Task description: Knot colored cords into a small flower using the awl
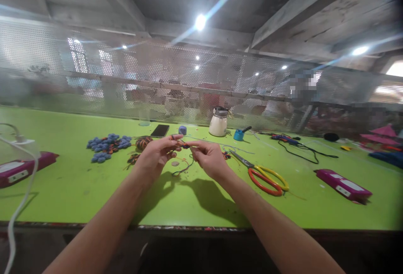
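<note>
Both of my hands meet over the green table (110,194), with a small dark, multicoloured piece of yarn work (185,145) between the fingertips. My left hand (155,156) pinches its left side, and a strand of yarn runs over the fingers. From the right, my right hand (208,156) grips it between thumb and forefinger; whether a hook is in that hand cannot be made out. A dark tail of yarn (185,170) hangs onto the table below. Just left of my left hand lies a variegated yarn ball (144,142). Blue crocheted flowers (108,144) lie farther left.
Scissors (262,175) with red and yellow handles lie right of my right hand. Behind are a phone (160,130), a white jug (218,122) and a teal pot (239,134). Purple power strips (343,185) lie at both sides; a white cable (34,173) crosses the left edge.
</note>
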`<state>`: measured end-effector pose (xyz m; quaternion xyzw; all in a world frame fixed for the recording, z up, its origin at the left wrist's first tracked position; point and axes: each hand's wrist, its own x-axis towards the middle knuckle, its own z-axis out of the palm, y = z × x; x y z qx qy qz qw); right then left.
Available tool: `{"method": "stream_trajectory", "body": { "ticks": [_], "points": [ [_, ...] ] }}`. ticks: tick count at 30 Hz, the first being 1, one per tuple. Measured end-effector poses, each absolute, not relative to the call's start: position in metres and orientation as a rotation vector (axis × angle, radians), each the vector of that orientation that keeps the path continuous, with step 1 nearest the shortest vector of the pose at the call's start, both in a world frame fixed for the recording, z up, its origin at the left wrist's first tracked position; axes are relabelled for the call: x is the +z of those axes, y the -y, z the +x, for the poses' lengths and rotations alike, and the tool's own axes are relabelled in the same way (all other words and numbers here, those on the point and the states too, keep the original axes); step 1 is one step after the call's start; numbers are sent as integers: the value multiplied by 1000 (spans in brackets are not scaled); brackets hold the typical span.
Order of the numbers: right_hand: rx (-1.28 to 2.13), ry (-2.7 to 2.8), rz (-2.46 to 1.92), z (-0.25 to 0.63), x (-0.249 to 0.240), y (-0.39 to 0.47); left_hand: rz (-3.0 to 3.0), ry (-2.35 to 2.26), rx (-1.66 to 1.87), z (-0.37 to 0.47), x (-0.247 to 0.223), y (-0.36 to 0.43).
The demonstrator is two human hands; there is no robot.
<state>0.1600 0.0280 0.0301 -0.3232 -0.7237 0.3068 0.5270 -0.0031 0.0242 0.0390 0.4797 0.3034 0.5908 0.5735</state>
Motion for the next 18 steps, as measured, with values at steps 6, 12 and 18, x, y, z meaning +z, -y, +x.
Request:
{"method": "stream_trajectory", "body": {
  "ticks": [6, 12, 18],
  "points": [
    [453, 1857, -808, 161, 30, -25, 1347, -909, 1463, 0, 36, -26],
    [434, 1889, -807, 158, 27, -23, 1329, -875, 1394, 2, 30, -30],
    [476, 1923, -731, 157, 23, -23, 1081, -805, 1354, 3, 32, -31]
  ]
}}
